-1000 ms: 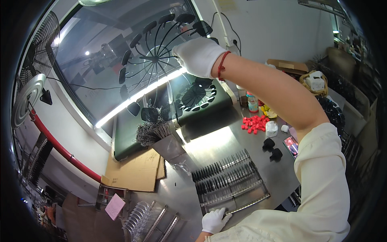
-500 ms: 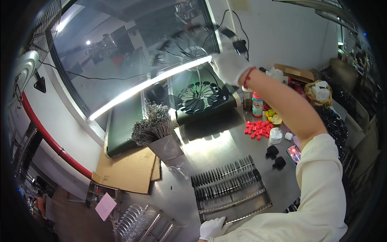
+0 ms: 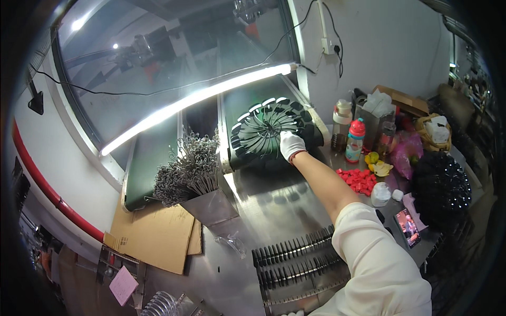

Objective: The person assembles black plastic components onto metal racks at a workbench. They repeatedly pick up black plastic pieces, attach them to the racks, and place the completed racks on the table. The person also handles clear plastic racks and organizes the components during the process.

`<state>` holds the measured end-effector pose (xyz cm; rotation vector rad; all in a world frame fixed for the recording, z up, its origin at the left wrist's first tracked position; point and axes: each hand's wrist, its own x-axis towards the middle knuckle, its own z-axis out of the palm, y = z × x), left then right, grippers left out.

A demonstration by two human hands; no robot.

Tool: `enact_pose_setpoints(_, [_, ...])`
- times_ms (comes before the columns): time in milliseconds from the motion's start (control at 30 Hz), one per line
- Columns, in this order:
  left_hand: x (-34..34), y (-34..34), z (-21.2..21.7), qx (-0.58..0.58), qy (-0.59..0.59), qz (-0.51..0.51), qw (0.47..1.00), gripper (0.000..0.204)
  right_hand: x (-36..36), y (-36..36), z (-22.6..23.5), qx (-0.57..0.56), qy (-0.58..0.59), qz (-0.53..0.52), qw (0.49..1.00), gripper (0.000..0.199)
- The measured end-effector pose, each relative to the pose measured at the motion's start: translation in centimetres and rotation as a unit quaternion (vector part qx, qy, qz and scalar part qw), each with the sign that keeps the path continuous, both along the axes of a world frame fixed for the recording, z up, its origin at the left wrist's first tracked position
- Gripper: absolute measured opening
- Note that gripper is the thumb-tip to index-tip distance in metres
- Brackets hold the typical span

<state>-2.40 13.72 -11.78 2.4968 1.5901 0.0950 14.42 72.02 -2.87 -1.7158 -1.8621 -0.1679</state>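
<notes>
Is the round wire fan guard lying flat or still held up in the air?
Lying flat: the fan guard rests on the green belt, right hand on its rim.

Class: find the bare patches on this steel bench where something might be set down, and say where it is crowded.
Bare steel lies between the bin of wire hooks, the dark conveyor and the slotted rack, left of the right hand's forearm. The flat cardboard is bare too. The right end is crowded: bottles, red caps, a phone, a black spiked disc.
</notes>
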Motion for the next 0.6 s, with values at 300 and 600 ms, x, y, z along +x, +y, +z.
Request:
enact_pose_setpoints(300, [-1.1,0.7,-1.5,0.031,-0.023,0.003,0.999,0.028,-2.5,6.5,-2.3,-0.065,0.105,-0.092,0.988,0.029])
enact_pose_setpoints(600, [-2.2,-3.8,0.7,0.106,-0.166,0.071,0.978,0.033,3.2,-18.1,4.5,-0.057,0.115,0.106,0.986,0.034])
